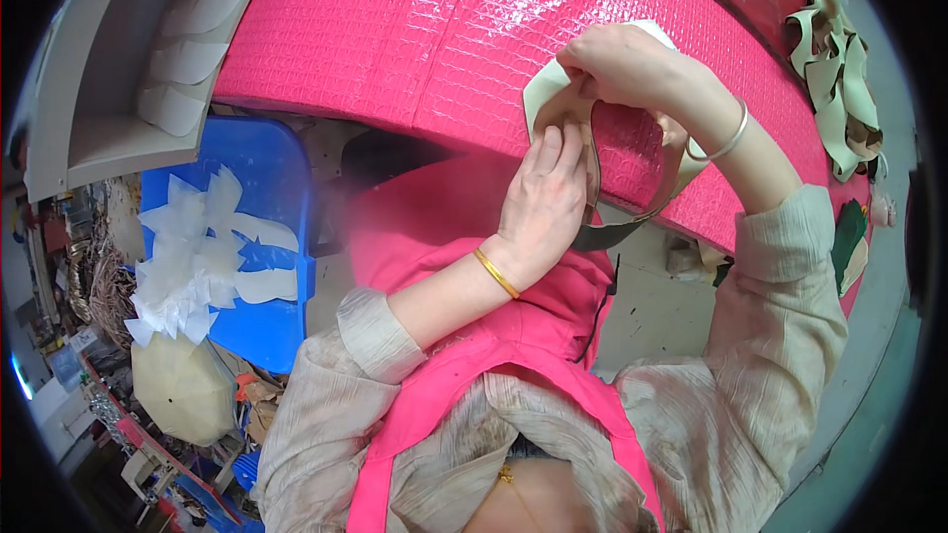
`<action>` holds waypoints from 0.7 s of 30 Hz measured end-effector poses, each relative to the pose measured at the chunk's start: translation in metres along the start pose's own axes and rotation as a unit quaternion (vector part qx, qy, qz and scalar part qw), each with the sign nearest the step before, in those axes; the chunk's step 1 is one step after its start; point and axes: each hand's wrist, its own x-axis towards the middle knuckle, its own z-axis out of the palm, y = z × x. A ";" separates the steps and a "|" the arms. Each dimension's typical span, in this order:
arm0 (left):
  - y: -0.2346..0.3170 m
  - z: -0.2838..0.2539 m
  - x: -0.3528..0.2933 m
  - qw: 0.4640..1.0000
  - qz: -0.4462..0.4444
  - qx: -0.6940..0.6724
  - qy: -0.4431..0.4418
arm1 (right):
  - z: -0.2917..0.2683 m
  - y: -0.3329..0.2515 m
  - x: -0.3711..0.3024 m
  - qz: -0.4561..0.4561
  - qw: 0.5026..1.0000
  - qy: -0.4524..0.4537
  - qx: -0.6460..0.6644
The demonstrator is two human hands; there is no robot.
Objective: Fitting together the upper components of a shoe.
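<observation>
Pink apron (538,321), fingers (553,146) on pale strip (539,97), table edge (346,111) beneath, room leftward

A workshop, a worktable (474,69) that glossy pink sheeting (346,30) is covering, pale cut strips (837,104) hanging at its right edge, white cut-out pieces (193,252) lying on a blue plastic chair (247,148), a pink apron (538,336) being worn
</observation>
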 end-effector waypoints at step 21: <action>-0.015 0.009 0.022 1.000 0.018 0.020 -0.016 | -0.002 0.034 0.029 0.033 0.988 -0.144 -0.035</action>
